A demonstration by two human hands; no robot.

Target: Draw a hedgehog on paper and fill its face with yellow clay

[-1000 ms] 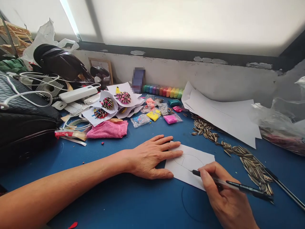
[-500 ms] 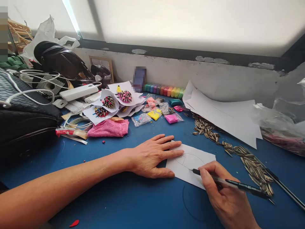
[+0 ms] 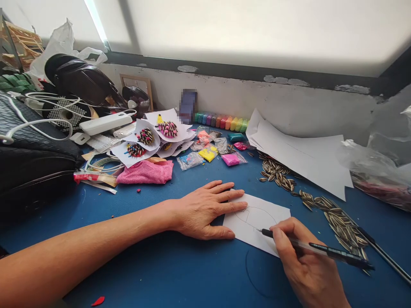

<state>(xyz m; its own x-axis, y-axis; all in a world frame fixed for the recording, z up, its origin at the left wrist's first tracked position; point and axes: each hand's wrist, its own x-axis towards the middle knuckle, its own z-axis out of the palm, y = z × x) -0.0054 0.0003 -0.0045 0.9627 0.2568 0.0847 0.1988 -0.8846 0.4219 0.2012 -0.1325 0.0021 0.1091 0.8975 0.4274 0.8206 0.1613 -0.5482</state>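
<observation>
A small white sheet of paper (image 3: 247, 231) lies on the blue table (image 3: 180, 273), bearing a thin rounded outline with short lines inside it. Flat across its left edge rests my left hand (image 3: 208, 209), fingers spread and holding nothing. My right hand (image 3: 305, 252) grips a black pen (image 3: 314, 248) with a clear barrel. The pen's tip meets the paper just below the drawn outline, where a short stroke shows. Part of the sheet's right side is hidden behind my right hand.
Sunflower seeds (image 3: 340, 218) trail along the right, beside another pen (image 3: 385, 252). Large white sheets (image 3: 298, 149) lean behind them. Clay packets (image 3: 208, 153), a pink cloth (image 3: 146, 172) and seed-decorated papers (image 3: 128, 156) lie further back. A black bag (image 3: 35, 171) stands at left.
My right hand and the pen have shifted slightly right and down. A short line now shows below the outline. My left hand stays in place on the paper.
</observation>
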